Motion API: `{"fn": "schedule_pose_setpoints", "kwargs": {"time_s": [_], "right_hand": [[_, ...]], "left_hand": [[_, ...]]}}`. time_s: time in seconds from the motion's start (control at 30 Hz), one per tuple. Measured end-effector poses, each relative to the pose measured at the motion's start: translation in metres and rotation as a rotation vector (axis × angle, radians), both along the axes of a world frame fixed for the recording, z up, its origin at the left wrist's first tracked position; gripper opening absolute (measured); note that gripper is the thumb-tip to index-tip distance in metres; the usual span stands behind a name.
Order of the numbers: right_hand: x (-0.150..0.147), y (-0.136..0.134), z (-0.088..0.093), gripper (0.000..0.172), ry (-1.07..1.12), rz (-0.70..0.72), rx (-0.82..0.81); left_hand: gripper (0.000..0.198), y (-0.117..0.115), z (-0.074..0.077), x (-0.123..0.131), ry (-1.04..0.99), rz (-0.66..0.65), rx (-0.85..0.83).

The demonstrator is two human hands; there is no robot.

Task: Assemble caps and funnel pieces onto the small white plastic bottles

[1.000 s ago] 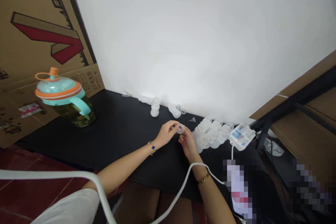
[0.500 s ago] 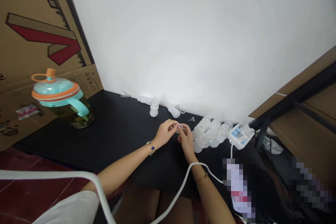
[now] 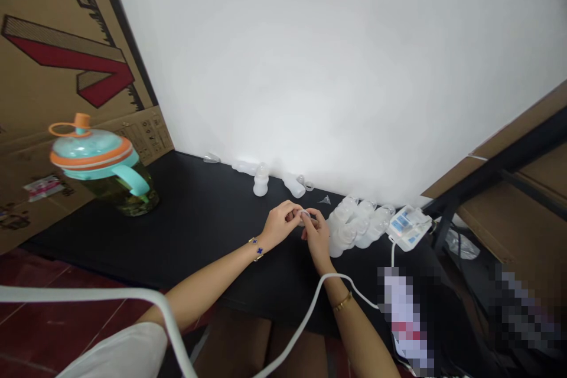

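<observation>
Between my two hands, over the black table, is a small translucent white ring-shaped piece. My left hand pinches it from the left, while the fingers of my right hand close on its right side. Fingers cover most of the piece. Just right of my right hand stands a cluster of several white bottles with clear tops. Behind my hands, one white bottle is upright and another bottle lies on its side. A loose ring and a small clear cone-shaped piece lie near it.
A large jug with a turquoise and orange lid stands at the left before cardboard. Beyond the bottles on the right is a white power box. A white cable loops across the front. A white wall backs the table.
Both hands keep their pinch on the ring-shaped piece, with only slight finger movement. The view has shifted slightly; the things on the table stay in place.
</observation>
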State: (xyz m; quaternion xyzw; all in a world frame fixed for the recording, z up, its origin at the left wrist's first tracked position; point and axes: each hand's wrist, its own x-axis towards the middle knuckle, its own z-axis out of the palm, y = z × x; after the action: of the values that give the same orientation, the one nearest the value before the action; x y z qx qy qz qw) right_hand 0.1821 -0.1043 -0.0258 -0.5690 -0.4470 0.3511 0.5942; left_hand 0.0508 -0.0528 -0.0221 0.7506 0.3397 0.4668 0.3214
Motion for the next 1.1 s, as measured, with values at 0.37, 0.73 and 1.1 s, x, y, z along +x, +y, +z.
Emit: {"fn": "schedule_pose_setpoints", "kwargs": {"time_s": [0.37, 0.73, 1.1], "right_hand": [[0.0009, -0.0003, -0.0019, 0.036, -0.030, -0.011, 0.036], [0.0000, 0.0002, 0.0005, 0.036, -0.050, -0.008, 0.061], [-0.0020, -0.0038, -0.0055, 0.036, -0.075, 0.015, 0.099]], "left_hand": [[0.016, -0.0019, -0.0011, 0.0003, 0.090, 0.037, 0.073], [0.017, -0.0003, 0.0006, -0.0044, 0.227, 0.063, 0.256], [0.022, -0.0042, 0.0048, -0.0060, 0.311, 0.078, 0.238]]}}
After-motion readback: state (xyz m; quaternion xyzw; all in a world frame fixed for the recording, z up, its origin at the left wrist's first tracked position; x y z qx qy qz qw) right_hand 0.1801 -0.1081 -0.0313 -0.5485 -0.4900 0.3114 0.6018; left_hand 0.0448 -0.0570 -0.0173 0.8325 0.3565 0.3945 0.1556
